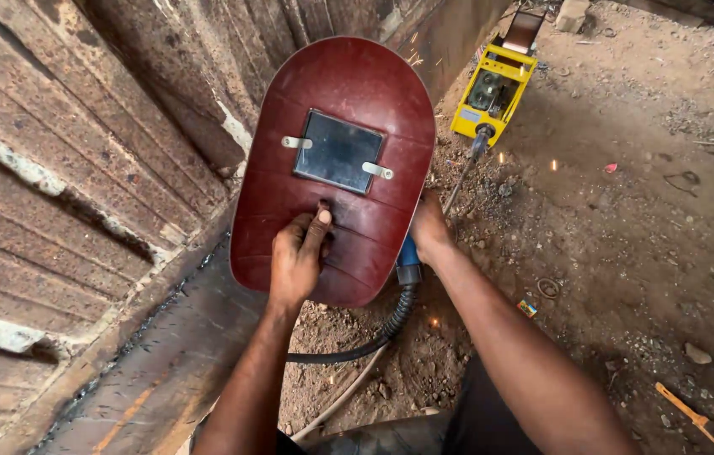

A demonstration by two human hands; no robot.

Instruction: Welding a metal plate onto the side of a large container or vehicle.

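My left hand (pixel 298 257) grips the handle at the back of a dark red welding shield (pixel 357 84) with a dark rectangular glass window, held up in front of me. Partly hidden behind the shield's right edge, my right hand (pixel 429 227) is closed on a blue-handled welding torch (pixel 408 257) with a black corrugated hose (pixel 374 341) curving down toward me. Sparks show near the shield's top right and on the ground. The torch tip is hidden by the shield.
A rusty ribbed metal panel (pixel 70 194) fills the left, with a steel beam (pixel 163 354) along its base. A yellow welding machine (pixel 496 84) sits on the dirt floor (pixel 627 236) at the upper right. Stones, scraps and a wooden stick (pixel 686 413) lie scattered about.
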